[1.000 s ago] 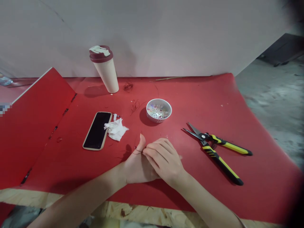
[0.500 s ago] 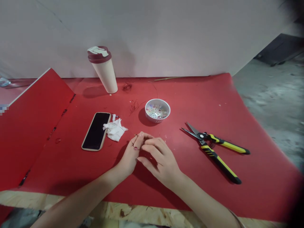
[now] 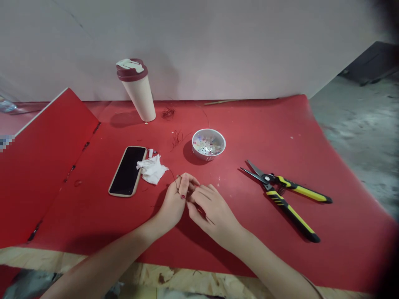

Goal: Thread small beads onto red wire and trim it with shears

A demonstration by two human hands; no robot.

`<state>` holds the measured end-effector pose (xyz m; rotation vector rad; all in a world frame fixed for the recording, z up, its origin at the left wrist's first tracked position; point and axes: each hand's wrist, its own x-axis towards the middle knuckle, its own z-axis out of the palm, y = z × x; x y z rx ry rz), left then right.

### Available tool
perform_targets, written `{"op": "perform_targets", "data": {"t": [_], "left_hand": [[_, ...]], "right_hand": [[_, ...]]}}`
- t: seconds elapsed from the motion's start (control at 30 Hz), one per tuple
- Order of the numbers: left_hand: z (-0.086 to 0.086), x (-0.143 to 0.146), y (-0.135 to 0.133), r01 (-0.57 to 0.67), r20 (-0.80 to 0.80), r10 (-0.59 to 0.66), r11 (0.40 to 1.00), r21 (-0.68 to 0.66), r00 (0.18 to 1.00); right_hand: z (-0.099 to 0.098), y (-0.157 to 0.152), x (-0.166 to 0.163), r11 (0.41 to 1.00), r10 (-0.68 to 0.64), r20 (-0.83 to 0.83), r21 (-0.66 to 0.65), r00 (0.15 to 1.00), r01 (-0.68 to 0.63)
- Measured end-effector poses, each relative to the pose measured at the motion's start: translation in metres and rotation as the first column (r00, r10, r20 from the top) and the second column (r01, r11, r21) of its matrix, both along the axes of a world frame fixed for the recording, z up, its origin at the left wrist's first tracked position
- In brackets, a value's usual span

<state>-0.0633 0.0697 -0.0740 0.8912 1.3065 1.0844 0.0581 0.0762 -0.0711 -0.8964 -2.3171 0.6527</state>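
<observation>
My left hand (image 3: 174, 197) is closed over the red table covering, its thumb pressed against the fingers. A thin dark cord (image 3: 176, 182) runs over it and sticks up towards the tissue. A small red bead (image 3: 183, 197) shows by the base of its thumb. My right hand (image 3: 215, 209) meets the left fingertips, its own fingers curled together in a pinch; what lies between them is hidden. Just beyond the hands stands a small white perforated basket (image 3: 208, 157) with pale and coloured beads (image 3: 205, 144) inside.
Left of the hands are a crumpled tissue (image 3: 152, 169) and a phone (image 3: 127, 171). Behind stand a lidded cup (image 3: 139, 95) and tangles of red thread (image 3: 168, 113). Yellow-black shears (image 3: 282, 197) lie at right, blades apart. A red hinged panel (image 3: 46, 166) rises at left.
My right hand has closed in on the left fingertips, its fingers drawn tighter together. The bead and cord have shifted slightly with the left hand. The whole view has moved a little.
</observation>
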Motion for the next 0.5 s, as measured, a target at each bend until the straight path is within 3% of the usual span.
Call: {"op": "perform_targets", "data": {"t": [0.27,0.5], "left_hand": [[-0.008,-0.002,0.000,0.053,-0.063,-0.049,0.996,0.067,0.997],[-0.007,-0.003,0.000,0.041,-0.021,-0.040,0.998,0.040,0.999]], "right_hand": [[0.007,0.007,0.010,0.983,0.040,-0.017,-0.180,0.999,-0.042],[0.011,0.007,0.012,0.980,0.040,-0.080,-0.192,0.996,-0.054]]}}
